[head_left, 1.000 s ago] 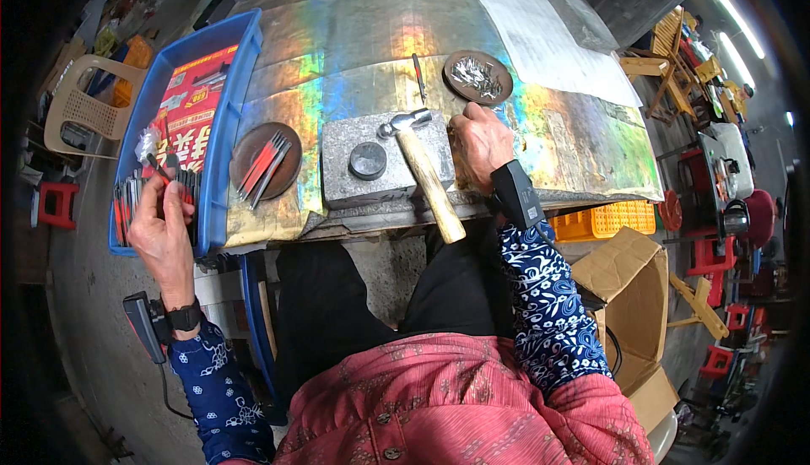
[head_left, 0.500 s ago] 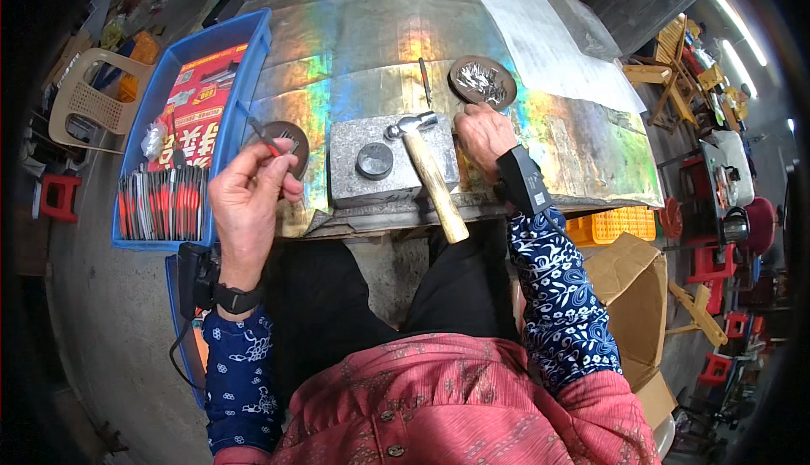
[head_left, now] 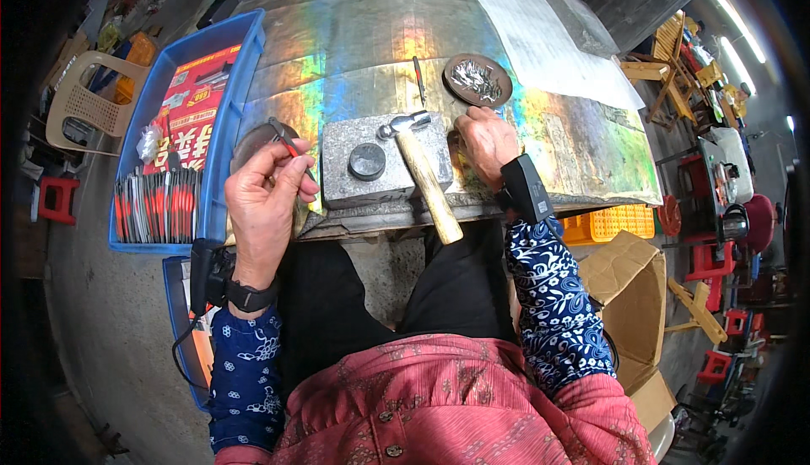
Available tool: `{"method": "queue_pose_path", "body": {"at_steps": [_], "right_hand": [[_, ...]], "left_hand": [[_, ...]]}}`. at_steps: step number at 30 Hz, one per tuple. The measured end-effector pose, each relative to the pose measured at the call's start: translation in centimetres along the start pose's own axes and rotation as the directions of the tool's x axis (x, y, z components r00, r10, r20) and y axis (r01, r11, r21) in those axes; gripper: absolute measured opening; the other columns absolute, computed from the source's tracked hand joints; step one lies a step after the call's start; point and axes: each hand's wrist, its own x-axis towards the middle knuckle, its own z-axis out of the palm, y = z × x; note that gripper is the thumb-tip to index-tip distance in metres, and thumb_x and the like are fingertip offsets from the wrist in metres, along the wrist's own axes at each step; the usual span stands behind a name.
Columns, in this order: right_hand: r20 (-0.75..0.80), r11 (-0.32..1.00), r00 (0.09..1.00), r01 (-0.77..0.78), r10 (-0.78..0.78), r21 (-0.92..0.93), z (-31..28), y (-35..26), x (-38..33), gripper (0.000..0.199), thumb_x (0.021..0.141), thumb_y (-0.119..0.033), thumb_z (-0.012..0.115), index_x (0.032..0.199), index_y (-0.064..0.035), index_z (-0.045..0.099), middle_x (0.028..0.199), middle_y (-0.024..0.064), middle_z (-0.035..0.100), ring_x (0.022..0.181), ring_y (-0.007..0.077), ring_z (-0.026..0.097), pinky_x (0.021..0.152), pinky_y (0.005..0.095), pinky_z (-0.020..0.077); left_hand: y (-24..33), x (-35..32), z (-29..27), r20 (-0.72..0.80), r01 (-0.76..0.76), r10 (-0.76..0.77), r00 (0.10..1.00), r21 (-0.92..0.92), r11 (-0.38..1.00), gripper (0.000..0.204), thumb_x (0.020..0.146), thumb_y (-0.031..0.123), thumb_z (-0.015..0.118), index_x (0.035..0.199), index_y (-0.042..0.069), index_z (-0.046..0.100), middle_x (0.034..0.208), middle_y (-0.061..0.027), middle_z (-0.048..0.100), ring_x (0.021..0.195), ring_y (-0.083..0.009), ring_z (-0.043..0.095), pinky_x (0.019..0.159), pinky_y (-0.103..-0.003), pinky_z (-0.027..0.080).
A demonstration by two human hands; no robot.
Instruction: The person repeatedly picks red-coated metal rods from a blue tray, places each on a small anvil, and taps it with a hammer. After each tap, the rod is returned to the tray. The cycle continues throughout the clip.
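Note:
My left hand (head_left: 263, 212) pinches a slim dark tool with a red part (head_left: 285, 137); its exact kind is unclear. Beneath it lies a small brown dish (head_left: 250, 139), partly covered by the hand. To the right stands a grey metal block (head_left: 346, 186) bearing a dark round piece (head_left: 367, 162). A hammer (head_left: 424, 174) lies across the block, its wooden handle hanging over the table edge. My right hand (head_left: 488, 146) rests beside the block with fingers curled down; whatever they hold is hidden. Just beyond it is a brown dish of small metal pieces (head_left: 450, 85).
A blue tray (head_left: 253, 43) on the left holds a red printed sheet and a row of slim red-and-dark tools (head_left: 160, 203). Another slim tool (head_left: 418, 78) lies behind the block. White paper (head_left: 540, 35) covers the far right. A cardboard box (head_left: 629, 296) stands below, right.
My left hand has shifted right with the slim tool, toward the block, and the tool has turned a little. My right hand stays beside the block. The whole view has shifted slightly.

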Motion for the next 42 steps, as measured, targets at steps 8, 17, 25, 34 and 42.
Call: {"method": "queue_pose_path", "body": {"at_steps": [8, 17, 25, 34, 42], "right_hand": [[0.219, 0.985, 0.974, 0.086, -0.051, -0.152, 0.4, 0.2, 1.3, 0.013, 0.073, -0.013, 0.062, 0.079, -0.0016, 0.058, 0.086, 0.0157, 0.06, 0.088, 0.0323, 0.06, 0.075, 0.0418, 0.0495], [0.095, 0.996, 0.992, -0.087, 0.089, -0.027, -0.7, -0.4, 0.1, 0.021, 0.079, -0.012, 0.068, 0.089, 0.0008, 0.055, 0.086, 0.0199, 0.06, 0.086, 0.0375, 0.06, 0.075, 0.0436, 0.0494], [-0.017, 0.922, 0.957, -0.274, 0.29, 0.273, -3.1, -3.0, -0.8, 0.013, 0.082, -0.002, 0.064, 0.094, -0.0003, 0.058, 0.079, 0.0165, 0.063, 0.072, 0.0291, 0.063, 0.065, 0.0365, 0.0495], [-0.025, 0.641, 0.918, -0.255, 0.395, 0.724, -6.2, -6.4, -2.7, 0.018, 0.089, -0.004, 0.067, 0.106, 0.0014, 0.068, 0.088, 0.0045, 0.069, 0.075, 0.0081, 0.061, 0.07, 0.0216, 0.0503], [0.12, 0.404, 0.906, -0.296, 0.407, 0.866, -8.6, -10.1, -3.9, 0.01, 0.091, -0.002, 0.064, 0.1, 0.0027, 0.065, 0.085, 0.0056, 0.067, 0.072, 0.0083, 0.063, 0.059, 0.0198, 0.0487]], "left_hand": [[-1.1, 0.4, 1.7, -0.014, -0.053, 0.053, 0.999, -0.011, 0.999, 0.016, 0.092, 0.001, 0.061, 0.105, -0.007, 0.064, 0.083, -0.0059, 0.066, 0.066, -0.0081, 0.062, 0.056, -0.02, 0.051], [-2.2, -0.2, 2.6, -0.027, -0.034, 0.035, 0.999, 0.018, 0.999, 0.015, 0.089, 0.001, 0.065, 0.103, -0.004, 0.067, 0.086, -0.0028, 0.068, 0.065, -0.0049, 0.061, 0.058, -0.019, 0.05], [-2.5, -0.2, 2.7, -0.013, -0.102, 0.105, 0.994, 0.142, 0.985, 0.015, 0.087, -0.002, 0.065, 0.101, -0.005, 0.068, 0.083, -0.0062, 0.069, 0.065, -0.0074, 0.063, 0.058, -0.021, 0.051], [-2.4, -0.1, 2.6, 0.03, -0.164, 0.162, 0.986, 0.256, 0.953, 0.014, 0.083, -0.004, 0.067, 0.096, -0.005, 0.067, 0.085, -0.0087, 0.07, 0.065, -0.0098, 0.065, 0.058, -0.023, 0.051], [-0.5, -1.7, 2.8, 0.057, 0.02, -0.011, 0.998, -0.149, 0.989, 0.014, 0.088, 0.002, 0.067, 0.101, -0.003, 0.067, 0.084, -0.0056, 0.068, 0.072, -0.0079, 0.063, 0.058, -0.02, 0.05]]}}
